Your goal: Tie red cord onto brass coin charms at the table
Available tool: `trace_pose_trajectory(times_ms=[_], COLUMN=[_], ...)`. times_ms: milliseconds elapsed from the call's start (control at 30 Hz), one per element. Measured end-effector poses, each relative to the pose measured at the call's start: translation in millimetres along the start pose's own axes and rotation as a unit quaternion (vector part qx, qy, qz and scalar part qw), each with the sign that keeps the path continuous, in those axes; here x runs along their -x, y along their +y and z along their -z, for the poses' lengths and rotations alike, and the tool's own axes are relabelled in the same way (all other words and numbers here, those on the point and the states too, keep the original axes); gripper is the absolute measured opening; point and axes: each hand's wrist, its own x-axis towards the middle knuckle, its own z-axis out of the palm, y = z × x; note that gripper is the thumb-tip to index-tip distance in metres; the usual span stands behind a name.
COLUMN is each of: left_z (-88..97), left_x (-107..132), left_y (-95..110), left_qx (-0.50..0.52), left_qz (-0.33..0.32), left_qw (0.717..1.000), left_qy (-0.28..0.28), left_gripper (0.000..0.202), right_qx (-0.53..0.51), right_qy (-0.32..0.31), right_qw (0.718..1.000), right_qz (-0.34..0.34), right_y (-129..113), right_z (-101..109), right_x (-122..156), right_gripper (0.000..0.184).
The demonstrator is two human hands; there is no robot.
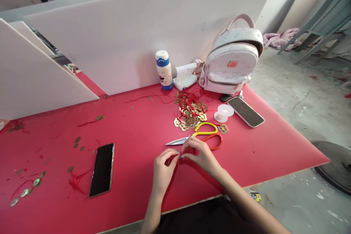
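My left hand [165,168] and my right hand [201,154] meet fingertip to fingertip above the red table, both closed in a pinch. Between them runs a thin red cord [179,156]; whether a coin hangs on it is hidden by my fingers. Scissors [178,141] with one yellow and one red handle lie just beyond, partly behind my right hand. Past the scissors sits a heap of brass-coloured coins [189,117] tied with red cord. One more knotted coin cluster [223,128] rests right of the scissors.
A black-screened phone [102,170] lies left, another phone [246,112] right, beside a white spool [223,112]. A bottle [164,70] and a white backpack [230,64] stand against the white partition [123,36]. Loose coins [25,192] and red cord scraps [75,184] are scattered left.
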Motion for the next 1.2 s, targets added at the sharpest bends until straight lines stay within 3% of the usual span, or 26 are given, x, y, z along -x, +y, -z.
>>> trace_pose_trajectory(times_ms=[233,400,467,633,900,1200], left_z=[3.4,3.3,1.4,-3.9,-1.1,0.2], left_x=[1,3,4,4,2,0], left_y=[2,6,7,8,5,15], left_qx=[0.023,0.066,0.079,0.097,0.109,0.136], left_qz=[0.006,0.015,0.025,0.078,0.088,0.082], left_qw=[0.999,0.997,0.996,0.991,0.988,0.985], left_qy=[-0.023,-0.036,-0.027,0.049,0.07,0.069], left_gripper=[0.014,0.014,0.012,0.01,0.011,0.011], right_qx=[-0.015,-0.156,-0.22,-0.313,-0.254,-0.198], right_qy=[-0.052,-0.069,-0.06,0.031,-0.047,-0.082], right_qw=[0.998,0.982,0.966,0.936,0.949,0.968], right_qz=[-0.018,-0.085,-0.121,-0.158,-0.183,-0.127], right_y=[4,0,-1,6,5,-12], right_z=[4,5,2,-8,-11,-7], right_x=[-3,-4,-3,-1,10,11], right_gripper=[0.012,0.03,0.034,0.04,0.037,0.035])
